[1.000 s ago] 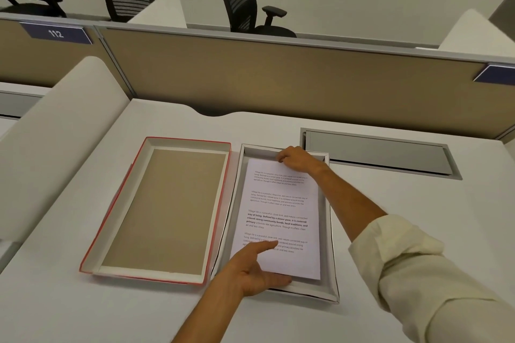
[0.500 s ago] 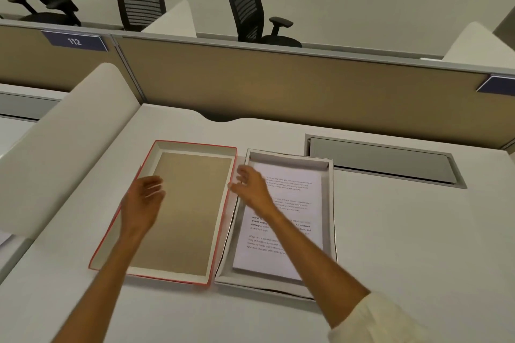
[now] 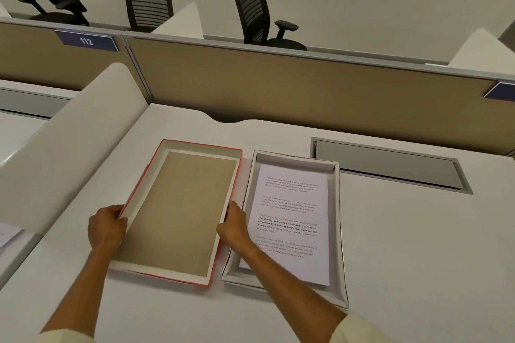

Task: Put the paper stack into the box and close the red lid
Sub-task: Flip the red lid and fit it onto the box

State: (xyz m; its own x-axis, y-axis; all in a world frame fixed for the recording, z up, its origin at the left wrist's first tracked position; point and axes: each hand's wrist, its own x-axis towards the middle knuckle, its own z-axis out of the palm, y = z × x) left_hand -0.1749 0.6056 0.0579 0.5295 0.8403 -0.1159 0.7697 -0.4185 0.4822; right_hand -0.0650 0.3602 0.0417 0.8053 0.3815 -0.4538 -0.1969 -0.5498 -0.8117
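Left hand (image 3: 107,227) clamped on left long wall of red lid (image 3: 178,211), right hand (image 3: 232,227) clamped on right long wall; two-handed hold at mid-length. Lid lies open side up (brown liner showing), long axis 12–6. Box (image 3: 335,231) just beside lid at 3 o'clock, parallel, walls nearly touching; right hand nearer. Paper stack (image 3: 292,220) flat inside box, print up. Lid holds nothing. Judgement: needs flip, then shift toward 3.

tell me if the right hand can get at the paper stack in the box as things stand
Probably yes. The right hand grips the red lid's right edge, right beside the open box, and nothing covers the paper stack. It would need to let go first.
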